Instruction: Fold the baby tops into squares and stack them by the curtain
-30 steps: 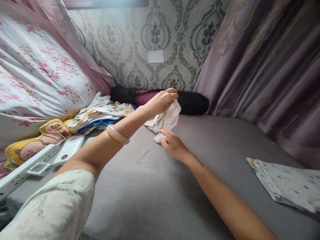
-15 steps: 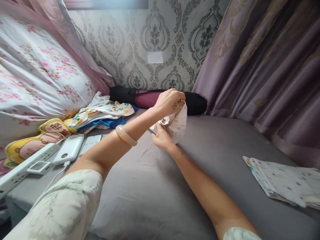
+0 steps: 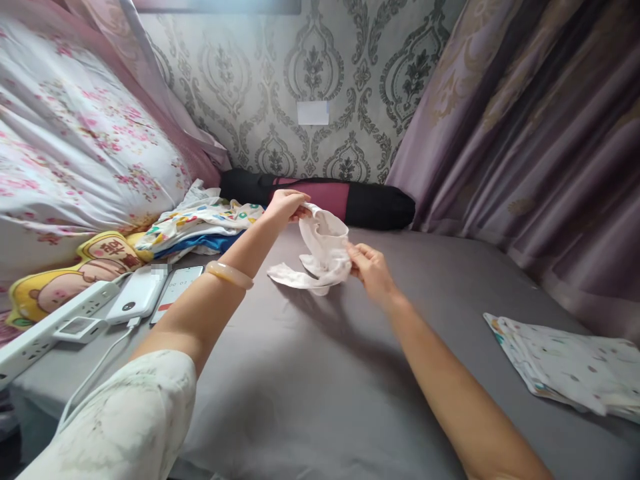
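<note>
A small white garment (image 3: 327,250) hangs over the grey bed sheet (image 3: 310,373), its opening facing up and its lower parts curling to the left. My left hand (image 3: 290,205), at the end of the arm with a pale bangle, pinches the upper left edge of the opening. On the garment's right side, my right hand (image 3: 369,267) grips the cloth between thumb and fingers. Both hands are closed on it, a little apart from each other.
Folded patterned cloths (image 3: 570,363) lie at the right. Crumpled clothes (image 3: 200,223), a yellow cushion (image 3: 65,283), a power bank (image 3: 137,293), a phone (image 3: 177,290) and a power strip (image 3: 55,333) are at the left. Behind lies a black and maroon bag (image 3: 380,207).
My left hand has moved left and slightly down; my right hand has moved right. They are now farther apart, and the garment, bunched up before, hangs spread between them.
</note>
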Available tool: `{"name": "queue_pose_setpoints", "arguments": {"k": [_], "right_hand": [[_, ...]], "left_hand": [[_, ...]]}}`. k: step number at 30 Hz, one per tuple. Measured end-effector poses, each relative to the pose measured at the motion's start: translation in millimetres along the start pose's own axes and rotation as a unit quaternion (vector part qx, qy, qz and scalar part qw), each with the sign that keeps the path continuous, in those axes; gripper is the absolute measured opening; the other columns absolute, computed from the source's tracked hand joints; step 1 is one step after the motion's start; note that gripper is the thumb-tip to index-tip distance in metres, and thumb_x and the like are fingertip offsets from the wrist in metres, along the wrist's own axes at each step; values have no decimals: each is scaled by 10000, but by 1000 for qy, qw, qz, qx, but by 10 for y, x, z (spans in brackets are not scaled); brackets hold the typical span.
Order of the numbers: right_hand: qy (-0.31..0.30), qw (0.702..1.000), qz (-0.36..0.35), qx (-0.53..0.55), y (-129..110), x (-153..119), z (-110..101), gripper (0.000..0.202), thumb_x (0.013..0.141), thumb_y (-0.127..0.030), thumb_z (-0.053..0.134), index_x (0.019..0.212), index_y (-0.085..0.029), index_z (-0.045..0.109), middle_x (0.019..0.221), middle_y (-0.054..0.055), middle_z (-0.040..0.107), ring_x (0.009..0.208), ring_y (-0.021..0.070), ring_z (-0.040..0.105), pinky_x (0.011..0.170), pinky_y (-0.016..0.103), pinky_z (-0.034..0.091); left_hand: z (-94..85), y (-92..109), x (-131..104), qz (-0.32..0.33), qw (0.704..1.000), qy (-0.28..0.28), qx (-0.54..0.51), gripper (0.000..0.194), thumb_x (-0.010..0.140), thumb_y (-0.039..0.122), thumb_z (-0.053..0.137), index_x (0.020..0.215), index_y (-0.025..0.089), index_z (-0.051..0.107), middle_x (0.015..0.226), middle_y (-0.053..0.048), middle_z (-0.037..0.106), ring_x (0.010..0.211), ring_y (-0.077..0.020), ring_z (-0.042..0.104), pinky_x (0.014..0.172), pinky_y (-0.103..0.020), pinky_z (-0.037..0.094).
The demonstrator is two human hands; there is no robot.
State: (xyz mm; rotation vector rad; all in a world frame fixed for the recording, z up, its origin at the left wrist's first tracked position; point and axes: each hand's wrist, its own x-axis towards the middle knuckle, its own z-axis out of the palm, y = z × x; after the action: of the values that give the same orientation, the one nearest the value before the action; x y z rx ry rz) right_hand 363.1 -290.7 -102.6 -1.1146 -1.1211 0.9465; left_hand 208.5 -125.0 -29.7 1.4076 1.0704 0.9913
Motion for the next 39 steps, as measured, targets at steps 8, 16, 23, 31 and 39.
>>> {"name": "queue_pose_setpoints", "arguments": {"k": [8,16,23,31,39], "right_hand": [[61,995,4,-79,-296,169,-342,488,610,-526,814,642,-225,432,556,-78,448,504,76,405,473,220,316],[87,910,-90,-396,-728,174,-618,360,738,-477,727,958,-197,672,821,47,696,717,200,628,617,308,466],[114,761,-250,-587,-908,87,-696,271,891,-459,589,1021,-248,697,1016,78,697,926,263,648,767,372,483],[77,792,-213,-566,-744,88,-890,280,881,-475,603,991,-244,719,964,63,699,875,239,656,771,364,485],[61,839,-180,-510,-649,2,-1003,297,843,-506,640,916,-232,729,928,57,715,851,222,657,767,345,479]], "left_hand": [[21,-258,-320,-56,986,-74,-136,116,817,212,702,778,104,687,698,-95,712,536,-90,609,563,-200,519],[50,-519,-516,-18,980,-190,-60,357,624,369,877,788,125,674,694,-23,644,536,-59,505,509,-205,402],[145,-591,-637,198,971,-118,66,388,624,441,826,612,159,559,890,-34,587,777,-126,528,629,-239,397],[260,-728,-686,198,947,-239,-76,363,724,409,773,814,186,501,662,62,502,562,-61,426,518,-199,318],[261,-667,-743,144,956,-256,-6,392,752,430,729,1013,144,669,830,-17,633,717,-116,557,622,-222,422]]}}
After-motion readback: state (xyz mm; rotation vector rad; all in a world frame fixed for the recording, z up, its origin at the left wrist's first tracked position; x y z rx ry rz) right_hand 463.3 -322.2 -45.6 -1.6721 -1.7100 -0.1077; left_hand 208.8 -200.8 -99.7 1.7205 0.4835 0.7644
